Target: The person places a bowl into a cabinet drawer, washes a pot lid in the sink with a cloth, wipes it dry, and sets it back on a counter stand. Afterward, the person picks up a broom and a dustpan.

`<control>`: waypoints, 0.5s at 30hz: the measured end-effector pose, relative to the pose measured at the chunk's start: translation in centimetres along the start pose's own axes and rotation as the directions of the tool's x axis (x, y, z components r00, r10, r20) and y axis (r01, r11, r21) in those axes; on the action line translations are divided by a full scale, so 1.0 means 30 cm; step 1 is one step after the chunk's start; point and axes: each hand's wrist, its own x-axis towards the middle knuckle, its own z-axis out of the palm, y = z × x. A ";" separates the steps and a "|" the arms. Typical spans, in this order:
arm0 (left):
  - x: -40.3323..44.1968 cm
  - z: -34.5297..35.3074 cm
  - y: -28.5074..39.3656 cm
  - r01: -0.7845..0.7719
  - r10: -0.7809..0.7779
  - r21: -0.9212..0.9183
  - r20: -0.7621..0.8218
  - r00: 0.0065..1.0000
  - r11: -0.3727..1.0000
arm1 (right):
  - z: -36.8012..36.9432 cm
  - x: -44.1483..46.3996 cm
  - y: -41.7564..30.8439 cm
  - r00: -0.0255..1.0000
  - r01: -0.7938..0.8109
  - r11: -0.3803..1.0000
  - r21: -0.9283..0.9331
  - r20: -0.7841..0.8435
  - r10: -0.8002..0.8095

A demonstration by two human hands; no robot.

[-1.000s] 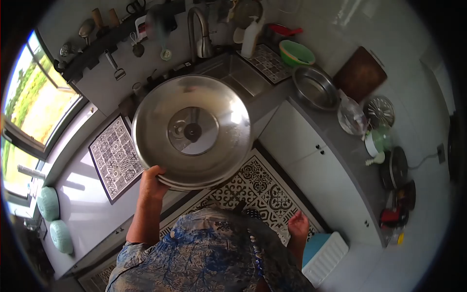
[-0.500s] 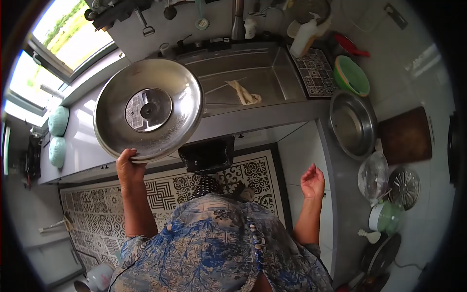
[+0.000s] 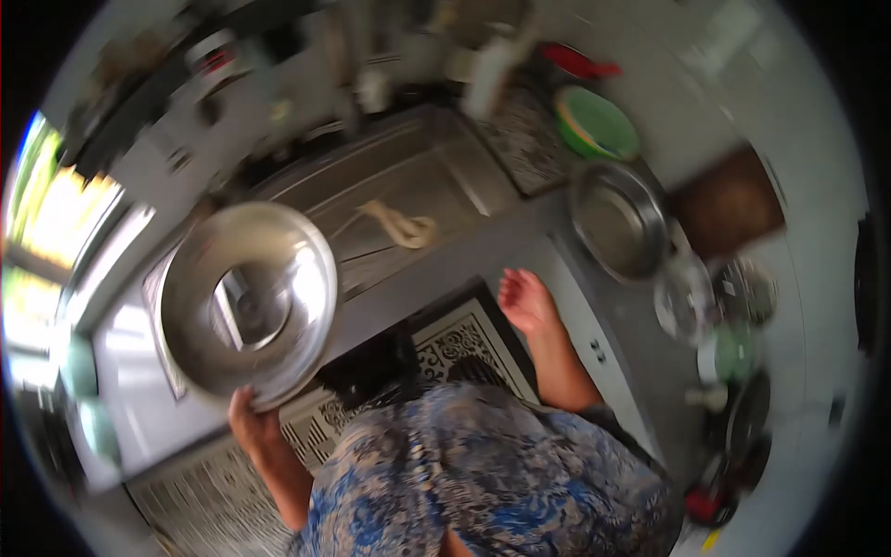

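My left hand (image 3: 258, 429) is closed on the lower rim of a large stainless steel basin (image 3: 197, 297), thumb over the edge. The basin is tilted so that its shiny inside and flat round centre face me. It hangs above the left part of the counter, in front of the sink (image 3: 469, 181). In the sink lies a crumpled beige cloth (image 3: 401, 227). My right hand (image 3: 525, 302) is raised in front of the counter edge, touching nothing, with its fingers apart and loosely bent.
On the right counter stand another metal basin (image 3: 587, 215), a green bowl (image 3: 594, 123), a brown board (image 3: 729, 202) and a clear bowl (image 3: 682, 299). A patterned mat (image 3: 461, 339) covers the floor. Two pale green containers (image 3: 96, 429) sit at far left.
The view has turned and blurred. In it, the basin in my left hand sits lower and further left, and my right hand has moved up and left, nearer the sink front.
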 end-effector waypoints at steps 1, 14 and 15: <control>-0.001 0.045 0.003 0.015 -0.016 0.046 0.022 1.000 0.999 | -0.006 -0.002 -0.014 1.000 0.016 1.000 0.005 -0.022 -0.016; 0.033 0.191 -0.115 -0.010 0.014 0.143 -0.026 1.000 0.990 | -0.186 0.006 -0.367 0.675 0.555 0.831 0.040 -0.605 -0.421; 0.031 0.208 -0.133 -0.022 0.031 0.142 -0.060 0.998 0.990 | -0.210 0.007 -0.384 0.660 0.574 0.819 -0.004 -0.590 -0.465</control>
